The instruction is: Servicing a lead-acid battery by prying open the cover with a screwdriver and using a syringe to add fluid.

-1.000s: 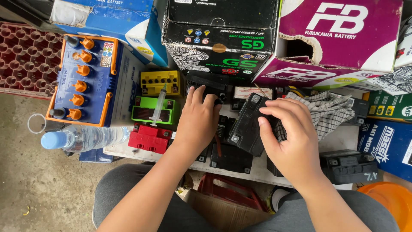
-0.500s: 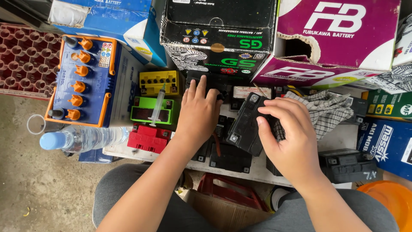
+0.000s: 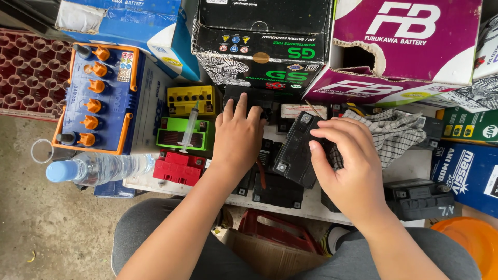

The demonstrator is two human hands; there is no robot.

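Battery, small and black, sits tilted in the right hand, fingers curled around its far end, while the left hand lies flat, fingers spread, on black batteries covering the desk; handling stage, steady grip needed.

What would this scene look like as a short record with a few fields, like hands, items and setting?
Left hand: flat, palm down, on the small black batteries lying on the board
Right hand: grips a small black battery, tilted up on its edge
Checked cloth: just beyond the right hand
Syringe: lies across the green battery
Red battery: in front of the green one
Large blue battery: orange caps, far left
Water bottle: on its side, blue cap
Setting: cardboard boxes stacked behind
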